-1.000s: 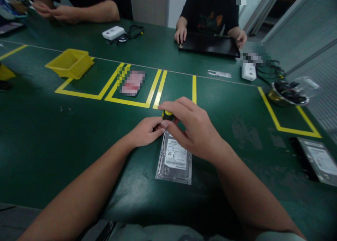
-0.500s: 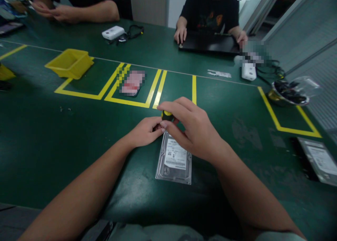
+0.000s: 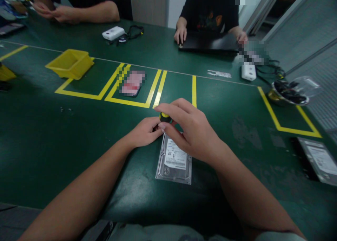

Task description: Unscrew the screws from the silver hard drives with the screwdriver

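A hard drive [image 3: 175, 160] lies label up on the green table in front of me. My right hand [image 3: 188, 125] is closed around the yellow and black handle of a screwdriver [image 3: 165, 117], which stands over the drive's far left corner. Its shaft and tip are hidden behind my fingers. Against that same corner rests my left hand [image 3: 146, 131], thumb and fingers curled together. Whether those fingers grip the shaft or the drive's edge is hidden.
A yellow bin [image 3: 70, 63] and a blurred-out phone [image 3: 133, 83] lie beyond my hands. On the right are a second hard drive [image 3: 317, 160] and a metal bowl [image 3: 288, 93] of dark parts. Small screws [image 3: 65, 109] lie left. Across sit two people, one holding a black panel [image 3: 209, 42].
The screwdriver handle and my right fingers have shifted slightly left and down. My left hand and the hard drive stay in place.
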{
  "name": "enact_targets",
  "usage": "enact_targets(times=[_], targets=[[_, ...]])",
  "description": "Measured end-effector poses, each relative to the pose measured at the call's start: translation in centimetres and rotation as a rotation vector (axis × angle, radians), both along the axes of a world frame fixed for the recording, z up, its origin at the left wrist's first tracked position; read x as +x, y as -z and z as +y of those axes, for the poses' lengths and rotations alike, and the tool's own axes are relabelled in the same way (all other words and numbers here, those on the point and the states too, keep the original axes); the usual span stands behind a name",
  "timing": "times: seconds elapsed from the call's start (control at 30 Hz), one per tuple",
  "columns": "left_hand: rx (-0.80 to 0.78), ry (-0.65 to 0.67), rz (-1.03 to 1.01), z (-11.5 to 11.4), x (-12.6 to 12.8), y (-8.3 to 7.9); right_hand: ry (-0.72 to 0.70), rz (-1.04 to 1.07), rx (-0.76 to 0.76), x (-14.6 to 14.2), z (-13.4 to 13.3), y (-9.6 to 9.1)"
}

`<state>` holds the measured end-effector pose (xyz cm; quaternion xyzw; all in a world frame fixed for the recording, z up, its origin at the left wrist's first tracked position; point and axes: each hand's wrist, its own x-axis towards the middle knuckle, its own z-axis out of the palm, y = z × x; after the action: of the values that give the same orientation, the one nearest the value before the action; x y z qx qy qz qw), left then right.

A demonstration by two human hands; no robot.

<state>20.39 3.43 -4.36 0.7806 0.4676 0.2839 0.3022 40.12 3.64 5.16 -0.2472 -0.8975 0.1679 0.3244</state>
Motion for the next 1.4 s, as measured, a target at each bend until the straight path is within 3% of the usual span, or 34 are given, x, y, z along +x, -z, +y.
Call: enact_targets(times=[0.47,0.9,1.4], targets=[[-0.050,0.064,-0.006,0.1,-0.1,-0.1,0.051,0.150,0.171,0.2,0.4,-0.1],[-0.053,0.045,0.003,0.3,-0.4,0.2,0.047,0.164,0.073,0.8,0.5,-0.5],[-0.077,0.054,0.006,0.3,-0.3,-0.1,0.084,0.162,0.078,1.3,0.8,-1.0]])
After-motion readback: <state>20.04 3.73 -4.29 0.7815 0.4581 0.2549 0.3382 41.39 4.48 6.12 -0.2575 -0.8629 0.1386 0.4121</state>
